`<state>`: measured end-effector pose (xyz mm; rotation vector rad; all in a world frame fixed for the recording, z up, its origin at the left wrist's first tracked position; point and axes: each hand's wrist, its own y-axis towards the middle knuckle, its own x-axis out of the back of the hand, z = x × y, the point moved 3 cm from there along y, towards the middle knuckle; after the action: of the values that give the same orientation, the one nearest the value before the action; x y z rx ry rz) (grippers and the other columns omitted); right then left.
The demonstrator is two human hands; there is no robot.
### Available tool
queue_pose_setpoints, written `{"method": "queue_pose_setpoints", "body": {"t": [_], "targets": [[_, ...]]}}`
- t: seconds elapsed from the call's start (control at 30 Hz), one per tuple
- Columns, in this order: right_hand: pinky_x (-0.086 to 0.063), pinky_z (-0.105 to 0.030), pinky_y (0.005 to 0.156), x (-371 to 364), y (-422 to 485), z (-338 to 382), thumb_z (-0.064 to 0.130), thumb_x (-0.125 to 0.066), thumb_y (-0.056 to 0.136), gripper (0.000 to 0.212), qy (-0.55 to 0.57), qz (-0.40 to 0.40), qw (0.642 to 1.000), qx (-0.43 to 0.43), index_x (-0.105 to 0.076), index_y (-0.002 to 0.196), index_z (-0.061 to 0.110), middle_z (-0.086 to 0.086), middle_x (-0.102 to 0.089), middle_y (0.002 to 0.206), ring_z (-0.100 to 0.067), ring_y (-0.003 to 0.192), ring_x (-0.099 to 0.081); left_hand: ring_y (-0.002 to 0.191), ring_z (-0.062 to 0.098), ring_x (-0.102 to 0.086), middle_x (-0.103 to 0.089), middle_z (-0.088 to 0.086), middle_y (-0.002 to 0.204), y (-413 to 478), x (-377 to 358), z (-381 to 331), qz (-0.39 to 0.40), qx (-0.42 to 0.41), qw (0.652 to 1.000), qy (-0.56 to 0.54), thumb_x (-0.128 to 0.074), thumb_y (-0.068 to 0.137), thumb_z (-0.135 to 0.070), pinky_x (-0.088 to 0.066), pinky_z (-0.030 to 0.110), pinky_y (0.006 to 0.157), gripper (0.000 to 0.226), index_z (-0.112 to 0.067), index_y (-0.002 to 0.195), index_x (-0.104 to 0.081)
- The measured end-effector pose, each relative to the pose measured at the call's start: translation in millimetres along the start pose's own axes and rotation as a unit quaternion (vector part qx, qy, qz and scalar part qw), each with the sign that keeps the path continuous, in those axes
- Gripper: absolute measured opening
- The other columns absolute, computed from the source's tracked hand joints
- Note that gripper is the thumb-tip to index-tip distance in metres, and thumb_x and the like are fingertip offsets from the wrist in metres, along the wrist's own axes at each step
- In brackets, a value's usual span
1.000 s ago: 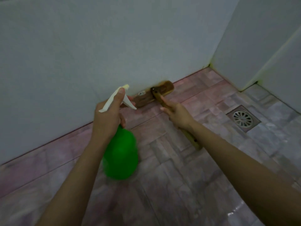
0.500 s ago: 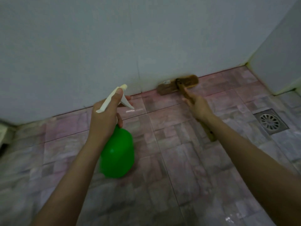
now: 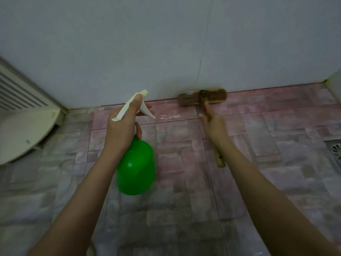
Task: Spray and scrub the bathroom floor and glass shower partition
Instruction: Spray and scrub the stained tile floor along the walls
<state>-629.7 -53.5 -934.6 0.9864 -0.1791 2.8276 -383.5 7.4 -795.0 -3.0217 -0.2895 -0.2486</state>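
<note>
Head view, items in order:
My left hand (image 3: 122, 130): clenched round the neck of the green spray bottle (image 3: 136, 167), thumb lying along the top of its white trigger head (image 3: 133, 105), nozzle aimed at the base of the wall; bottle hangs above the floor.
My right hand (image 3: 215, 124): gripping the wooden handle of the scrub brush (image 3: 203, 99), forefinger stretched along the shaft; the handle's end pokes out beneath my wrist.
Brush head: flat on the floor, pressed against the foot of the pale wall (image 3: 166, 43).
Tiled floor (image 3: 184, 191): pinkish-grey, a wet glint just beside the nozzle.
Floor drain (image 3: 336, 150): at right edge, partly cut off.
White louvred fixture (image 3: 22, 115): left corner, cannot tell what it is
</note>
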Motion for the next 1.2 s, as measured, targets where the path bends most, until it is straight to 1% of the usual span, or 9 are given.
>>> {"method": "queue_pose_setpoints", "body": {"t": [0.1, 0.23, 0.3, 0.47, 0.7, 0.83, 1.0, 1.07, 1.2], "targets": [[-0.05, -0.033, 0.081, -46.4, -9.5, 25.6, 0.025, -0.053, 0.097, 0.055, 0.023, 0.089, 0.994, 0.051, -0.033, 0.148, 0.026, -0.019, -0.066, 0.114, -0.031, 0.102, -0.063, 0.073, 0.056, -0.06, -0.079, 0.0, 0.099, -2.8, 10.3, 0.8, -0.024, -0.007, 1.0, 0.0, -0.05, 0.098, -0.052, -0.042, 0.028, 0.049, 0.026, -0.053, 0.091, -0.075], [-0.043, -0.032, 0.07, -7.0, -2.1, -2.1, 0.022, -0.051, 0.098, 0.055, -0.027, -0.027, 0.999, -0.006, -0.031, 0.149, 0.021, -0.023, -0.067, 0.101, -0.035, 0.091, -0.064, 0.057, 0.031, -0.06, -0.078, -0.003, 0.099, -11.7, 30.0, -1.7, -0.055, -0.014, 0.998, -0.032, -0.047, 0.099, -0.05, -0.041, 0.028, 0.043, 0.034, -0.056, 0.08, -0.075], [-0.045, -0.036, 0.071, -1.3, -4.6, 0.5, 0.02, -0.048, 0.099, 0.055, -0.037, -0.052, 0.997, -0.035, -0.028, 0.15, 0.018, -0.025, -0.066, 0.098, -0.035, 0.088, -0.063, 0.06, 0.035, -0.058, -0.078, -0.004, 0.099, -14.4, 40.6, 1.8, -0.074, -0.011, 0.996, -0.046, -0.047, 0.095, -0.054, -0.039, 0.029, 0.043, 0.03, -0.055, 0.083, -0.075], [-0.047, -0.036, 0.071, -93.0, -26.5, 68.4, 0.026, -0.049, 0.098, 0.056, -0.014, 0.149, 0.984, 0.091, -0.026, 0.15, 0.027, -0.021, -0.067, 0.1, -0.033, 0.087, -0.063, 0.06, 0.035, -0.058, -0.079, -0.001, 0.098, -22.7, 65.7, 18.2, -0.145, 0.0, 0.988, -0.054, -0.049, 0.097, -0.051, -0.038, 0.03, 0.044, 0.031, -0.036, 0.102, -0.075], [-0.045, -0.037, 0.068, -70.9, -26.2, 64.5, 0.019, -0.046, 0.099, 0.057, -0.045, 0.014, 0.999, 0.011, -0.024, 0.152, 0.017, -0.024, -0.064, 0.096, -0.034, 0.082, -0.061, 0.038, 0.015, -0.047, -0.079, -0.006, 0.093, -39.9, 101.6, 21.2, -0.19, 0.018, 0.981, -0.031, -0.048, 0.103, -0.043, -0.039, 0.027, 0.039, 0.035, -0.037, 0.085, -0.077], [-0.034, -0.028, 0.065, -147.8, -37.3, 109.2, 0.02, -0.048, 0.098, 0.059, -0.014, 0.151, 0.983, 0.107, -0.023, 0.152, 0.021, -0.026, -0.066, 0.098, -0.036, 0.085, -0.062, 0.04, 0.019, -0.046, -0.076, -0.022, 0.084, -44.4, 110.5, 23.8, -0.192, 0.038, 0.981, -0.008, -0.046, 0.104, -0.043, -0.041, 0.028, 0.044, 0.048, -0.058, 0.067, -0.072], [-0.035, -0.029, 0.062, -101.6, -32.5, 73.2, 0.017, -0.049, 0.098, 0.058, -0.012, 0.045, 0.997, 0.054, -0.027, 0.151, 0.024, -0.016, -0.063, 0.087, -0.031, 0.077, -0.06, 0.043, 0.024, -0.047, -0.078, -0.003, 0.097, -39.3, 128.9, 31.9, -0.185, 0.033, 0.982, -0.004, -0.047, 0.103, -0.045, -0.04, 0.025, 0.042, 0.039, -0.02, 0.1, -0.077], [-0.035, -0.031, 0.06, -82.5, -25.0, 65.5, 0.018, -0.047, 0.099, 0.056, -0.02, 0.002, 1.0, 0.024, -0.026, 0.151, 0.02, -0.014, -0.059, 0.079, -0.034, 0.076, -0.06, 0.04, 0.022, -0.047, -0.078, -0.003, 0.096, -33.6, 128.5, 33.2, -0.167, 0.041, 0.985, 0.009, -0.046, 0.103, -0.044, -0.04, 0.023, 0.042, 0.036, -0.029, 0.093, -0.077], [-0.046, -0.036, 0.071, -111.4, -25.6, 90.2, 0.024, -0.05, 0.098, 0.056, -0.014, 0.128, 0.987, 0.099, -0.03, 0.149, 0.017, -0.02, -0.067, 0.094, -0.032, 0.087, -0.063, 0.039, 0.023, -0.048, -0.079, 0.0, 0.097, -14.9, 125.8, 32.8, -0.083, 0.055, 0.995, 0.028, -0.047, 0.104, -0.041, -0.041, 0.026, 0.041, 0.038, -0.018, 0.092, -0.075]]}}
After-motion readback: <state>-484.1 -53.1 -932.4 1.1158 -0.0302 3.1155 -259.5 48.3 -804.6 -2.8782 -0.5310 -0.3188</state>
